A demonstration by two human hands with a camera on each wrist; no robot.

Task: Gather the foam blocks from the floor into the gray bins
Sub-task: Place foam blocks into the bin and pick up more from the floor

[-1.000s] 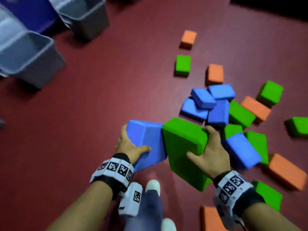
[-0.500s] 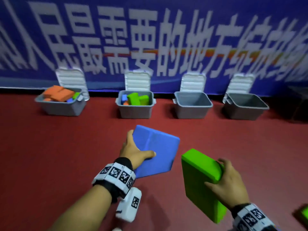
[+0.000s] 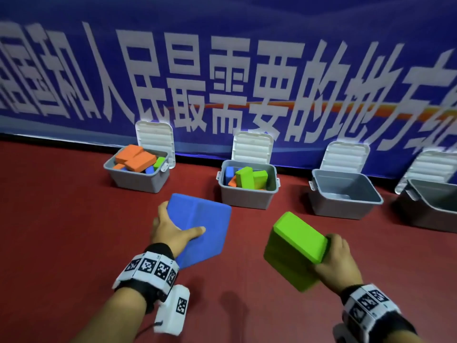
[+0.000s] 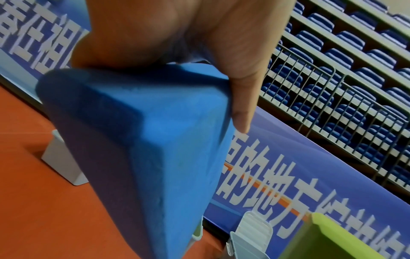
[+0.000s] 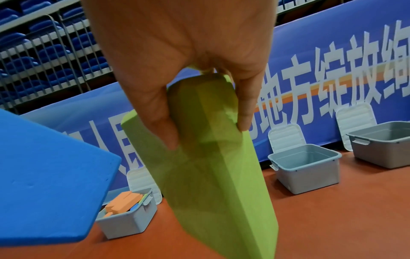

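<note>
My left hand (image 3: 173, 231) grips a big blue foam block (image 3: 205, 226) by its near left edge, thumb across its face; the left wrist view shows the same blue block (image 4: 144, 149) under my palm. My right hand (image 3: 338, 263) grips a green foam block (image 3: 296, 246) by its right end, thumb and fingers pinching its narrow sides on the green block (image 5: 210, 157). Both blocks hang above the red floor, short of a row of gray bins. The second bin (image 3: 247, 196) holds green, blue and orange blocks and sits just beyond the blue block.
The leftmost bin (image 3: 138, 179) is piled with orange blocks. An empty gray bin (image 3: 343, 201) stands right of the second bin, and another bin (image 3: 432, 209) at the right edge. White lids lean on a blue banner wall (image 3: 222, 82). Red floor (image 3: 61, 231) lies around me.
The view swung up from the pile of blocks on the floor to the row of bins. Both hands carried their blocks along, and the bins now look closer.
</note>
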